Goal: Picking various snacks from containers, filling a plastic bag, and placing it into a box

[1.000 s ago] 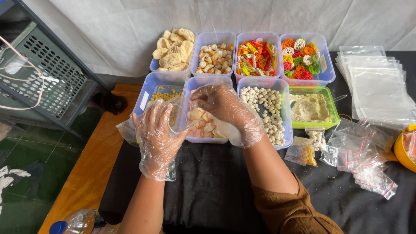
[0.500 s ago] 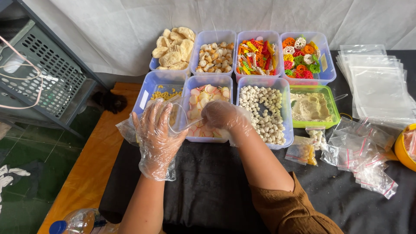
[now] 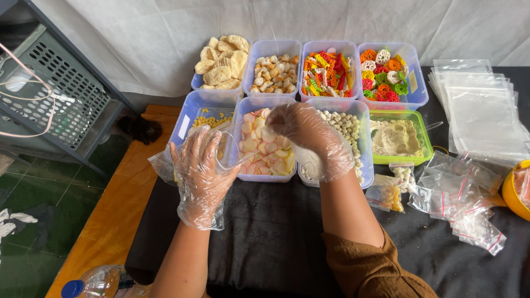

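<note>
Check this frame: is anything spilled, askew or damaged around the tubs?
Nothing stands out. The tubs sit in tidy rows, nothing spilled on the black cloth; the small filled bags lie in a loose heap.

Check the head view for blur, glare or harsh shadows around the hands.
Head view: evenly lit and sharp, no harsh shadows; mild sheen on the gloved left hand and right hand; soft glare on the clear bags; slight wide-angle bowing at the rack.

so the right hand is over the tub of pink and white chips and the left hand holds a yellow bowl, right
Not quite. The left hand holds a clear plastic bag, not a yellow bowl; the head view shows it. The right hand is over the tub of pink and white chips.
</note>
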